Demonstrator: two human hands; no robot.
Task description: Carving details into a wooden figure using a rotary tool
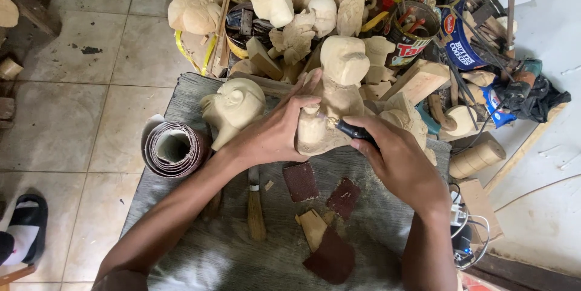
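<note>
A pale carved wooden figure [339, 79] stands tilted on a grey cloth-covered surface [200, 248]. My left hand [275, 133] grips the figure's lower left side, fingers wrapped onto it. My right hand [396, 161] holds a black-handled rotary carving tool [351, 128] with its tip pressed against the figure's lower front. A second carved wooden head [233, 106] lies just left of my left hand.
A roll of sandpaper [174, 147] lies at the left. A wooden-handled chisel [255, 203] and several brown sandpaper scraps [330, 254] lie in front. Many carved figures [272, 0], tins [411, 33] and tools pile up behind. A sandalled foot [24, 227] rests on the tiled floor.
</note>
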